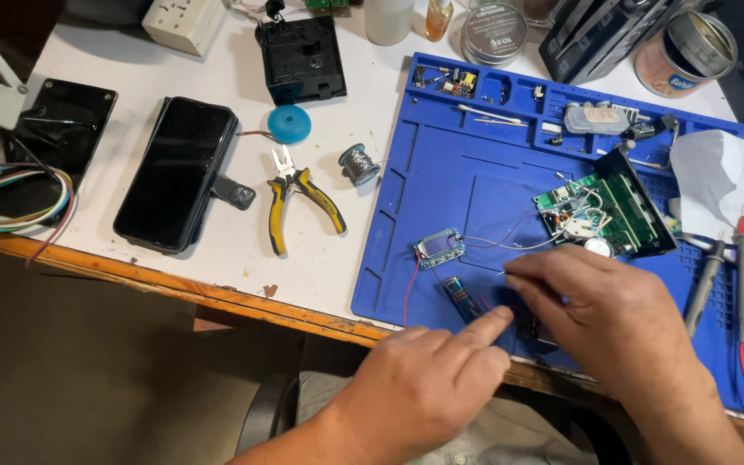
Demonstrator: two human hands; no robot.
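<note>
On the blue mat (441, 172), a small battery (461, 298) under the left hand (424, 383)'s pointing forefinger, other fingers curled, empty; right hand (613, 319) pinching thin wires (523, 244), beside the green board (600, 211).

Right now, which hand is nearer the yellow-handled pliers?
Left. The left hand lies below and right of the pliers; the right hand sits farther right, over the blue mat.
</note>
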